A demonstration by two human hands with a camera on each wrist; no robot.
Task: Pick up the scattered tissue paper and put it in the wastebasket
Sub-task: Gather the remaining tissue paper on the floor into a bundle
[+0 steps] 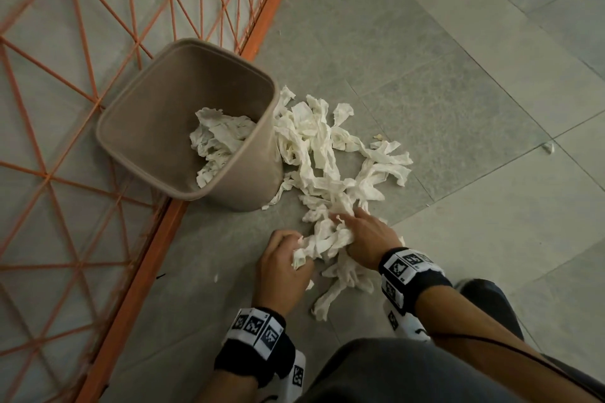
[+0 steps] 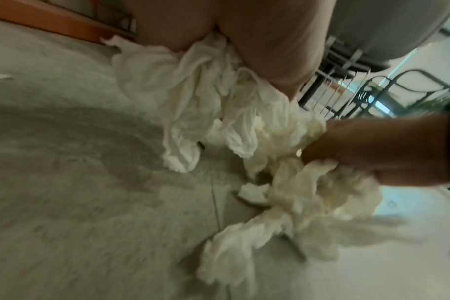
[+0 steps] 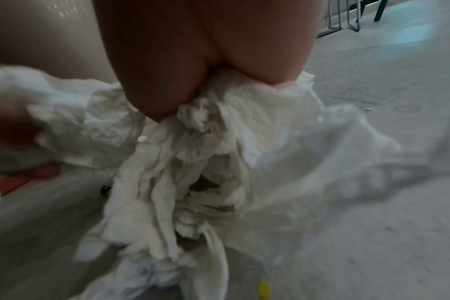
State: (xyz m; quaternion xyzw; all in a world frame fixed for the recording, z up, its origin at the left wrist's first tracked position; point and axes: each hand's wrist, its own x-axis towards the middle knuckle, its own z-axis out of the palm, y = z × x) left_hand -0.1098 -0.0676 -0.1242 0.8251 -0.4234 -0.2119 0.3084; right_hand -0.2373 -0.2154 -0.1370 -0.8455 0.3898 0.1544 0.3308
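white tissue paper is bunched between your curled left hand and right hand, both gripping it, more trailing far toward the wastebasket, which sits far-left of your fingers.

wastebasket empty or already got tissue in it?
Partly filled. The beige plastic wastebasket holds crumpled white tissue at its bottom, well below the rim; more lies outside.
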